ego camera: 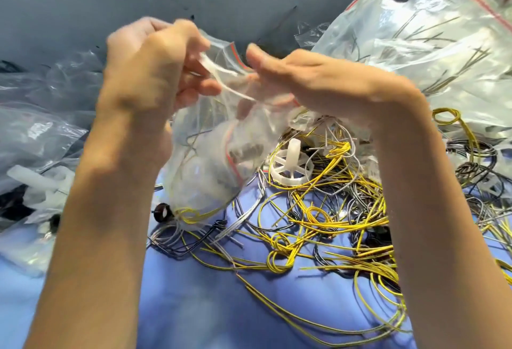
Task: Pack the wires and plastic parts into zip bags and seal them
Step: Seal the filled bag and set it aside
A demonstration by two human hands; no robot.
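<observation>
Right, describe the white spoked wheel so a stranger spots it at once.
Find the tangle of yellow wires on the blue cloth. At its top edge, under the right hand and beside the clear zip bag, lies the white plastic spoked wheel. Among limp wires, it is a rigid ring with an upright post.

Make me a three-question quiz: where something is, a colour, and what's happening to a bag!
1. Where is the white plastic spoked wheel? A) on loose yellow wires B) inside a bag C) in a hand
2. The held clear zip bag has a mouth strip that is: A) green B) red C) black
3. That bag is: A) lying untouched B) on a hook C) between the left hand and right hand
A: it sits on the wire tangle. B: a red line edges the mouth. C: the left hand grips it, the right touches it.
</observation>
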